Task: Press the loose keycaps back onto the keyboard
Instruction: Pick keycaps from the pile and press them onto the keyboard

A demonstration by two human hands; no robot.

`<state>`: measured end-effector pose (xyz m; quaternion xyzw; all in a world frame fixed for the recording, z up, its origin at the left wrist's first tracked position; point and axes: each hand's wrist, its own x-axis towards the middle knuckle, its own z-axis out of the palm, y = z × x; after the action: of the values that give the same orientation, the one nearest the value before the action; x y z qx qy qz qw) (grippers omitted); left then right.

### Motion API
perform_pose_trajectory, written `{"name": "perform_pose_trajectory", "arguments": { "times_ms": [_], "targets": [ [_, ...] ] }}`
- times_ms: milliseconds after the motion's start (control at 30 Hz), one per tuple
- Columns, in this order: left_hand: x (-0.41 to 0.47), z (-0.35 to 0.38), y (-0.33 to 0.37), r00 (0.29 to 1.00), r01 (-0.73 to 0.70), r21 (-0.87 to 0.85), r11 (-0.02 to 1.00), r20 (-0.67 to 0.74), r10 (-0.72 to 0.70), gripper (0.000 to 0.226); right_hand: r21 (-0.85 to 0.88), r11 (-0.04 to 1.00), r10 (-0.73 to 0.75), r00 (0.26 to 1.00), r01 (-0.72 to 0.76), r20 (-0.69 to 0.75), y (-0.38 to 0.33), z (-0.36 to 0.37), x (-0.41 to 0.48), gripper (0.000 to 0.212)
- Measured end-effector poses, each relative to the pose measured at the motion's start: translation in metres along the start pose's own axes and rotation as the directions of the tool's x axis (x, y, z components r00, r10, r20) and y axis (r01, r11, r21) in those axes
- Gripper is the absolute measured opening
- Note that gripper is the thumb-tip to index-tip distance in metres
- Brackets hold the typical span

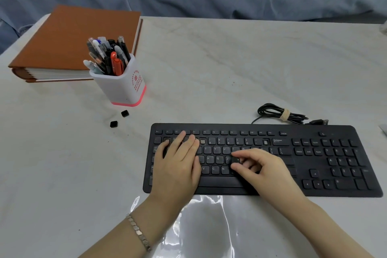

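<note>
A black keyboard (pixel 314 153) lies on the white table. Bare sockets show in its number row, one (pixel 202 141) near the left and one (pixel 265 142) beside Backspace. My left hand (pixel 178 161) rests flat on the keyboard's left side, fingers straight over the upper rows. My right hand (pixel 263 167) pinches a black keycap (pixel 236 160) between thumb and index finger, just above the middle letter keys. Two loose black keycaps lie on the table left of the keyboard, one (pixel 113 124) nearer me and one (pixel 125 113) by the pen holder.
A white pen holder (pixel 121 88) full of pens stands at the left, with a brown binder (pixel 69 40) behind it. The keyboard's coiled cable (pixel 280 113) lies behind its right half. A clear plastic sheet (pixel 205 226) lies at the front edge.
</note>
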<state>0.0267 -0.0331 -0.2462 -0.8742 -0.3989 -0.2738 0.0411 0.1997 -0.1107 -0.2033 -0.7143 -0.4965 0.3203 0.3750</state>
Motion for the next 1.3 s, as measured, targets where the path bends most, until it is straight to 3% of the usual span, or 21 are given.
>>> {"name": "perform_pose_trajectory", "arguments": {
  "times_ms": [200, 400, 633, 1067, 1300],
  "targets": [
    [0.009, -0.003, 0.012, 0.99, 0.12, -0.007, 0.993, 0.081, -0.119, 0.034, -0.124, 0.992, -0.049, 0.989, 0.032, -0.138, 0.013, -0.027, -0.003, 0.026],
    [-0.007, 0.0, 0.016, 0.98, 0.128, -0.043, 0.991, 0.158, -0.12, 0.043, -0.258, 0.966, -0.055, 0.96, -0.018, -0.274, 0.026, -0.066, 0.014, 0.019],
    [-0.007, -0.001, 0.016, 0.97, 0.14, -0.021, 0.99, 0.202, -0.133, 0.044, -0.321, 0.944, -0.128, 0.982, 0.077, -0.141, 0.036, -0.06, 0.032, 0.017],
    [-0.006, 0.0, 0.017, 0.972, 0.142, -0.015, 0.99, 0.192, -0.137, 0.044, -0.364, 0.931, -0.023, 0.997, -0.007, -0.078, 0.034, -0.062, 0.042, 0.019],
    [-0.006, -0.001, 0.018, 0.974, 0.141, -0.013, 0.99, 0.181, -0.136, 0.044, -0.534, 0.845, -0.037, 0.992, -0.033, -0.119, 0.029, -0.052, 0.034, 0.019]
  ]
}}
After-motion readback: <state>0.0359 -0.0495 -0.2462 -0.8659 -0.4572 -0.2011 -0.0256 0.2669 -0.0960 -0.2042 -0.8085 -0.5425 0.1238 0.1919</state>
